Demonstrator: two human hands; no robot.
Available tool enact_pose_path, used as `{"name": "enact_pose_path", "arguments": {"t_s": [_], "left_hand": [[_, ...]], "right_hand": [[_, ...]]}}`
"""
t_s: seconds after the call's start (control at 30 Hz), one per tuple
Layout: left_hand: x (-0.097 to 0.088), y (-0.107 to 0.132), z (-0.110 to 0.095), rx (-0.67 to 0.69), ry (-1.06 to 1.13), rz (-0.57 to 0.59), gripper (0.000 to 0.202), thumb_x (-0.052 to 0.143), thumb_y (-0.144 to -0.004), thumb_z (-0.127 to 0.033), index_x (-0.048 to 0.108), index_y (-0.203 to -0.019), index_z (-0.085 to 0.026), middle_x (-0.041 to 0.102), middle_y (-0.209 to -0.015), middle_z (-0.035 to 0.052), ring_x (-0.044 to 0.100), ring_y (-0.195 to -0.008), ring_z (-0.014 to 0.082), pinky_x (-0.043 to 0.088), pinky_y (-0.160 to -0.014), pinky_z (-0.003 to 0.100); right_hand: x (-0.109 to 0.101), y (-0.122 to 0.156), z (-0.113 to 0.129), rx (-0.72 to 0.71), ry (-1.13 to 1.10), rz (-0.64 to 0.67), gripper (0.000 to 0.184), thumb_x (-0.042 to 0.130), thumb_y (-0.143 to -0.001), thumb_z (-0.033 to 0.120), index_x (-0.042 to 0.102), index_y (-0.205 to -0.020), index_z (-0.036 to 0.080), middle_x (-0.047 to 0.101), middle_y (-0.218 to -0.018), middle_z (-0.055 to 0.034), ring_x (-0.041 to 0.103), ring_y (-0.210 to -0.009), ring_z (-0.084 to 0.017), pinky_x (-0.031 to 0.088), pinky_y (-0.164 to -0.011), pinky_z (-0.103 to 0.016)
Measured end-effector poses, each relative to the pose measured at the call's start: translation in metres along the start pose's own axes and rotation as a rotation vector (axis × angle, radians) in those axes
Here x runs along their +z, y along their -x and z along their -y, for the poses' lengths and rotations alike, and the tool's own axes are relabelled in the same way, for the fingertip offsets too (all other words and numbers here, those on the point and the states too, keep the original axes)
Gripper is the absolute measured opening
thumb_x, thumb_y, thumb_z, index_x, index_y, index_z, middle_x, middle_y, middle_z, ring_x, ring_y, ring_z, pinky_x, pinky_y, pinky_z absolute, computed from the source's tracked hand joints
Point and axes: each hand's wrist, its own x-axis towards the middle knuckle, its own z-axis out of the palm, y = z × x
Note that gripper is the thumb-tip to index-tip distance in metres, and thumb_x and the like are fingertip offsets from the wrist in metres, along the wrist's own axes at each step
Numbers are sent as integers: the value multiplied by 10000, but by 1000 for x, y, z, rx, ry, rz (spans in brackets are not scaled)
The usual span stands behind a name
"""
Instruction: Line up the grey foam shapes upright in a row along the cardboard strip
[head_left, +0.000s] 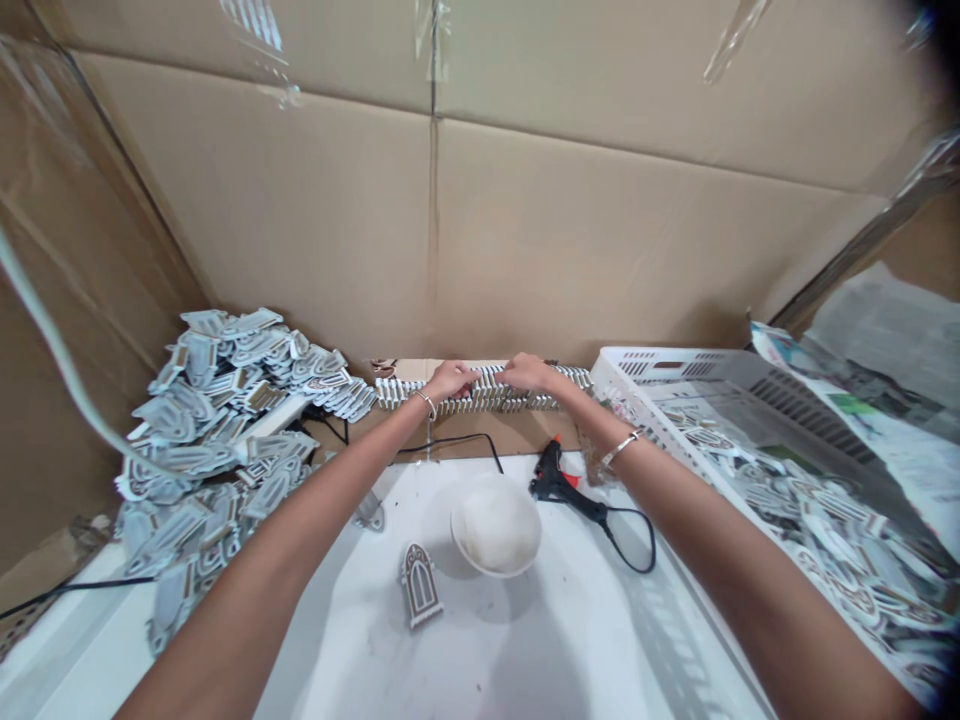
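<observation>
Both my arms reach far forward to a long row of small white-and-brown cut-out pieces standing on edge along the cardboard wall. My left hand and my right hand are closed on the row from either side of its middle, fingers curled over the pieces. Each wrist carries a thin bangle. Nearer to me a single arched window-shaped piece lies flat on the white table, beside a white bowl.
A black glue gun with its looped cord lies right of the bowl. A big heap of the same pieces fills the left side. A white plastic basket with more pieces stands right. Cardboard walls close off the back.
</observation>
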Motion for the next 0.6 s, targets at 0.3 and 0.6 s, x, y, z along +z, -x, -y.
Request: {"name": "enact_pose_path", "arguments": {"t_s": [0.3,0.6], "left_hand": [[-6,10,-12,-9,-58,-22,243,639,-923,-300,575,-754,-136,579,-538,-21,529,-439,77,375,-456,173],[-70,63,-20,55,-163,-75,207,611,-870,-325,609,-765,-147,658,-675,13,562,-527,100,359,-477,183]], "right_hand": [[10,-6,-11,-111,-89,-132,329,537,-884,260,755,-1108,158,727,-1156,-94,646,-1080,-211,434,-878,-210],[-32,35,-22,-90,-482,-726,356,309,-975,230,587,-1183,152,635,-777,-29,571,-673,-133,437,-648,-220]]}}
